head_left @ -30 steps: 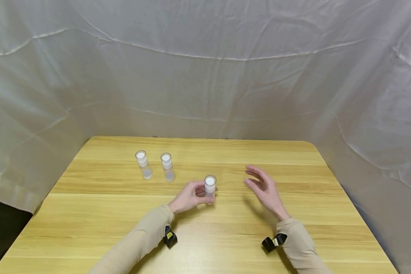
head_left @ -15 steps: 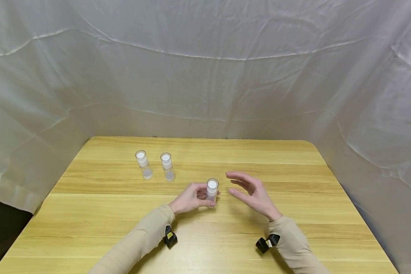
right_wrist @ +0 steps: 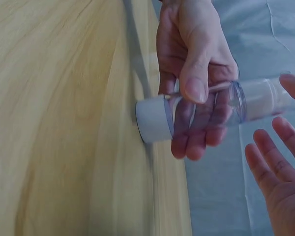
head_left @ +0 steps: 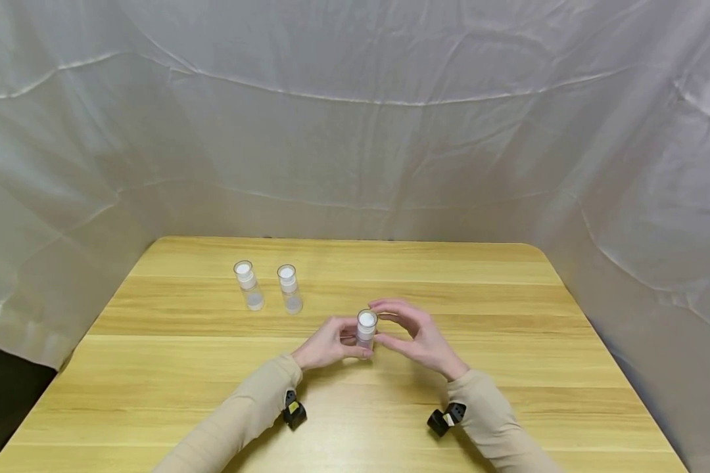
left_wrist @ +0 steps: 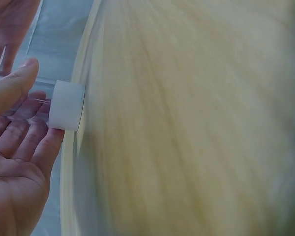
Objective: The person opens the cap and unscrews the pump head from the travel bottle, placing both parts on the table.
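My left hand grips a clear bottle around its body, keeping it upright over the table. In the right wrist view the bottle's white base and a transparent cap over a white top show, with the left thumb and fingers wrapped about the clear middle. The right hand has its thumb and fingertips spread on either side of the cap. Seen from its own wrist, its thumb overlaps the cap and the other fingers stay extended below. In the left wrist view the white base faces the tabletop.
Two similar bottles, one at the left and one beside it, stand upright on the wooden table. Grey sheeting hangs behind the table and along its sides. Each wrist wears a small black camera.
The right hand has come leftward from apart to right at the cap. The left hand has shifted the bottle slightly right and toward the near edge. The other two bottles stay put.
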### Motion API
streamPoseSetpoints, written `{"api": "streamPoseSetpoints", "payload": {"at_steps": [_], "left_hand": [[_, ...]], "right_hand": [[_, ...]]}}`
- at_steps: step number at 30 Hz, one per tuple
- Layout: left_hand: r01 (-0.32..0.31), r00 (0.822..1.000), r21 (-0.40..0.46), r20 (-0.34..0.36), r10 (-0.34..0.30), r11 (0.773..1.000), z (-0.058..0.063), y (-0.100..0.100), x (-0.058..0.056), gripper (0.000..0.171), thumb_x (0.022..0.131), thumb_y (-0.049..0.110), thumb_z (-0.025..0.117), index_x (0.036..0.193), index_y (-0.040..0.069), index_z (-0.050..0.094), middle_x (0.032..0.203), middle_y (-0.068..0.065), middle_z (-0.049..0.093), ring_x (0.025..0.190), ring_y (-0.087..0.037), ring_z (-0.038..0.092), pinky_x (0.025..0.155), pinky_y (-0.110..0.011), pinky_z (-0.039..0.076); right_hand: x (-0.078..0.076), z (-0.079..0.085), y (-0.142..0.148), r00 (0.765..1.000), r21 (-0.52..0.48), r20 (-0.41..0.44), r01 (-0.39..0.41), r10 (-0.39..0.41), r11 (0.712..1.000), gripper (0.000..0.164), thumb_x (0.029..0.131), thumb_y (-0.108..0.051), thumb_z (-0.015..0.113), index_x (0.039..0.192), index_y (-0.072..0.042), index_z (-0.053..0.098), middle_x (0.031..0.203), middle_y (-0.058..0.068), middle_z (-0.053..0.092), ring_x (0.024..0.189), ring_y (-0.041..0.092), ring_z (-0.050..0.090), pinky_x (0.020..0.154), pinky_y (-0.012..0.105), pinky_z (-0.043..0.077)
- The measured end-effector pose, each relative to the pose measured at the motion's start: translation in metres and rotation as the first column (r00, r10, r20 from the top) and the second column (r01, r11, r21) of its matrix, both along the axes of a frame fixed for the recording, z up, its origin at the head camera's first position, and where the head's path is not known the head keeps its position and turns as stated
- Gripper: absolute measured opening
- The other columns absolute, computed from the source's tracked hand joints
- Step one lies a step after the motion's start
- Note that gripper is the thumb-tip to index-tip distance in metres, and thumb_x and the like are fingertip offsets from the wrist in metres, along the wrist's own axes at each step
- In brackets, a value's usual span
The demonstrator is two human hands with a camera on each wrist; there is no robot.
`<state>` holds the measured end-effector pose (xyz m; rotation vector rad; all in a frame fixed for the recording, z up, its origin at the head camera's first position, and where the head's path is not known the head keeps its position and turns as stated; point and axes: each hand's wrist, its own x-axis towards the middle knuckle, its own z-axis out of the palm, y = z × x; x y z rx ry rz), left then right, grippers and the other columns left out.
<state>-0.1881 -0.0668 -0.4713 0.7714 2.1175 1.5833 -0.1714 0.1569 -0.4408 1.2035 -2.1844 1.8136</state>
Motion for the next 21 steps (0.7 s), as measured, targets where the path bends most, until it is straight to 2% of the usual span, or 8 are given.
{"api": "streamPoseSetpoints", "payload": {"at_steps": [5, 8, 15, 21], "left_hand": [[0.004, 1.000, -0.001, -0.001, -0.004, 1.000, -0.001, 0.000, 0.000, 0.043, 0.087, 0.005, 0.076, 0.128, 0.001, 0.064, 0.129, -0.018, 0.069, 0.124, -0.033, 0.064, 0.115, -0.044, 0.048], [0.005, 1.000, -0.004, -0.013, -0.005, 1.000, -0.002, 0.000, 0.000, 0.043, 0.087, 0.007, 0.076, 0.128, 0.002, 0.064, 0.128, -0.017, 0.070, 0.123, -0.032, 0.066, 0.113, -0.042, 0.050], [0.007, 1.000, -0.001, -0.012, -0.007, 1.000, -0.002, 0.000, 0.000, 0.043, 0.088, 0.007, 0.076, 0.129, 0.001, 0.063, 0.129, -0.017, 0.069, 0.122, -0.032, 0.066, 0.113, -0.040, 0.051], [0.007, 1.000, 0.005, -0.002, -0.007, 1.000, 0.000, 0.001, 0.000, 0.043, 0.087, 0.006, 0.076, 0.128, 0.001, 0.064, 0.130, -0.017, 0.068, 0.123, -0.032, 0.065, 0.114, -0.041, 0.050]], "right_hand": [[-0.001, -0.002, -0.008, 1.000, -0.008, -0.018, -0.005, 0.005, 1.000, 0.044, 0.081, 0.017, 0.071, 0.123, 0.008, 0.060, 0.128, 0.031, 0.059, 0.125, 0.009, 0.059, 0.109, 0.028, 0.053], [-0.001, -0.003, -0.011, 1.000, -0.012, -0.020, 0.000, 0.000, 1.000, 0.041, 0.082, 0.015, 0.072, 0.121, 0.008, 0.061, 0.127, 0.032, 0.059, 0.124, 0.008, 0.059, 0.108, 0.029, 0.054], [-0.003, -0.004, -0.016, 0.999, -0.016, -0.047, 0.001, -0.002, 1.000, 0.038, 0.083, 0.013, 0.071, 0.120, 0.005, 0.063, 0.122, 0.028, 0.062, 0.119, 0.015, 0.062, 0.108, 0.030, 0.054], [-0.004, -0.005, -0.018, 0.998, -0.029, -0.056, 0.002, -0.004, 1.000, 0.034, 0.084, 0.015, 0.070, 0.116, 0.011, 0.061, 0.116, 0.027, 0.062, 0.117, 0.008, 0.061, 0.109, 0.028, 0.053]]}}
